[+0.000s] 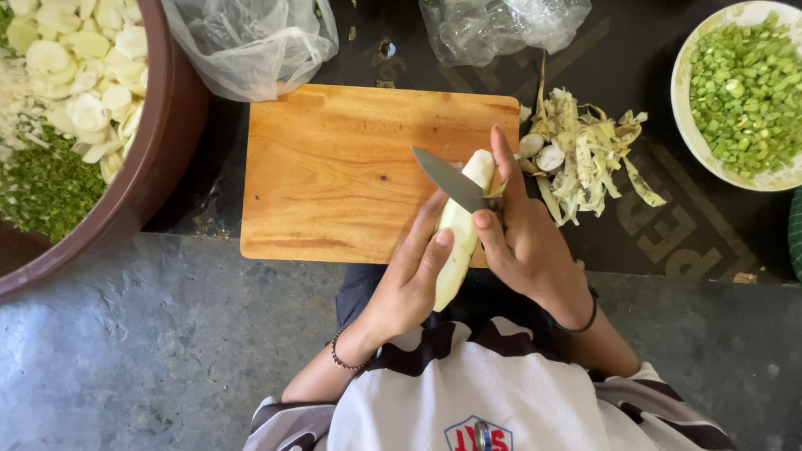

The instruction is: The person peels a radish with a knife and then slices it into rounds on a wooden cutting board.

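White jersey fabric with dark trim (478,401) fills the bottom of the view, with a round blue-and-red badge at its lower edge. Just above it, the left hand (412,274) curls around the lower half of a peeled pale vegetable, long and tapered (459,237), fingers wrapped along its side. The right hand (526,239) is closed on the handle of a kitchen knife (448,179), thumb pushed against the vegetable's upper end, blade pointing up and left across it. Both hover over the near right corner of a wooden cutting board (346,170), whose surface is bare.

Judging by the scene, peeling looks nearly finished on this piece: its visible skin is clean and pale, and a heap of yellowish peelings with 2 trimmed end pieces (585,152) lies just right of the board. Slicing this piece is not yet done. Much looks already prepared: a big brown basin (163,145) at left holds white slices and chopped greens, and a cream bowl (686,131) at right holds chopped green bits.

2 crumpled clear plastic bags (252,35) sit beyond the board, 1 at its far left corner, the other (500,17) toward the right. Large pale block lettering shows on the dark mat (686,233) under the peelings.
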